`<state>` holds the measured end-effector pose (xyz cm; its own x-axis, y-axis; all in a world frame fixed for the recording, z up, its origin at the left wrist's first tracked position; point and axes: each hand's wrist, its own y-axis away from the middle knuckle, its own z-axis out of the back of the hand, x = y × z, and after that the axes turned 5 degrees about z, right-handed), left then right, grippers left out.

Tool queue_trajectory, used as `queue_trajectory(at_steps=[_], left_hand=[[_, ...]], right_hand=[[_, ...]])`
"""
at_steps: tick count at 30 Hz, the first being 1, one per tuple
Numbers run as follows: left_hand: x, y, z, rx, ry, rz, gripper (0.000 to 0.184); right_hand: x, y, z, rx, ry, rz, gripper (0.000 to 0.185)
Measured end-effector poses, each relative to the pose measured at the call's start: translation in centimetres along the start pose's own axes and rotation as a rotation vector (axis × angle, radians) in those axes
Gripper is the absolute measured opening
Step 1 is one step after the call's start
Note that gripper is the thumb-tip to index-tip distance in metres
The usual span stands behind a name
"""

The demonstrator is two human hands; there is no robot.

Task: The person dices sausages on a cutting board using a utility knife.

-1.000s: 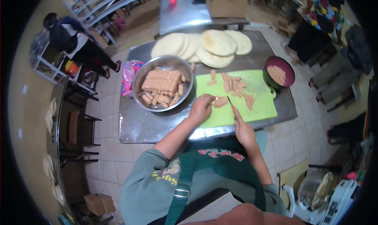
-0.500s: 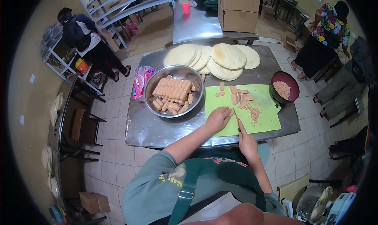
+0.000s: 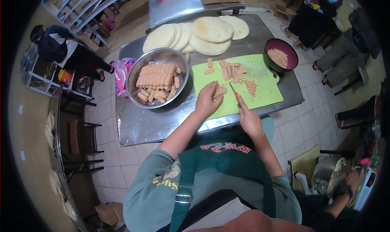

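Well — right grip (image 3: 250, 120) closed round knife (image 3: 237, 95)

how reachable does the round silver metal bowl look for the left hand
Probably yes: the left hand is on the flat green cutting board beside the bowl, nothing visibly between them, though it is holding pinkish sausage pieces.

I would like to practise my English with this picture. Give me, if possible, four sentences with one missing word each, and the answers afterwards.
1. The knife is held in the ____ hand.
2. The cutting board is ____ in colour.
3. In this view, the large metal bowl stands to the ____ of the board.
4. The flat round breads lie beyond the board, on its ____ side.

Missing words: right; green; left; far.
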<state>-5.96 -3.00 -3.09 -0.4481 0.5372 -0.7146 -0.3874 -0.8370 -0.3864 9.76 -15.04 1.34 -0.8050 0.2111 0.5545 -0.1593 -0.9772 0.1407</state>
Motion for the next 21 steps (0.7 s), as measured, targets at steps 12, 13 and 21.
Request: queue_trajectory(at_steps=[12, 13, 21], left_hand=[[0.1, 0.0, -0.3, 0.031, -0.106, -0.061, 0.029], [0.0, 0.0, -0.3, 0.034, -0.092, -0.06, 0.027], [-0.1, 0.2, -0.7, 0.001, -0.191, -0.148, 0.025]], right_hand=[[1.2, -0.2, -0.1, 0.045, 0.139, 0.032, 0.054], [1.3, -0.2, 0.0, 0.033, 0.142, 0.03, 0.054], [1.8, -0.9, -0.4, 0.025, 0.118, 0.049, 0.054]])
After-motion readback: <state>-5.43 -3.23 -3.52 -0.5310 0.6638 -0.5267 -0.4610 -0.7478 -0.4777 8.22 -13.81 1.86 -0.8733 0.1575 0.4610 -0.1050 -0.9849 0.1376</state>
